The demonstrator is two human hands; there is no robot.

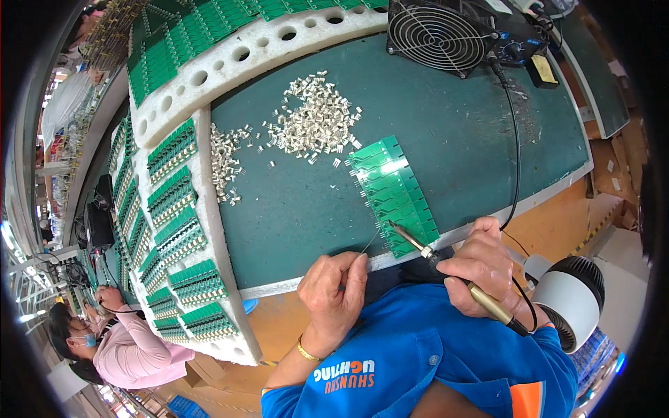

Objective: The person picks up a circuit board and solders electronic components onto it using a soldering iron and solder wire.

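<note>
A green circuit board panel [397, 181] with small connectors along its left edge lies on the dark green mat [279, 216] near the front edge. My right hand [481, 272] grips a soldering iron [481, 296] whose tip rests at the panel's lower left connectors. My left hand [334, 292] pinches a thin solder wire [369, 241] that reaches toward that same spot. Two heaps of small white connectors [313, 122] lie on the mat behind and left of the panel.
White foam racks [212, 279] hold rows of boards at left and back. A fan [439, 38], a blue control unit [519, 49] with a cable and a white round appliance [557, 299] are at right. A co-worker in pink [139, 355] sits at far left.
</note>
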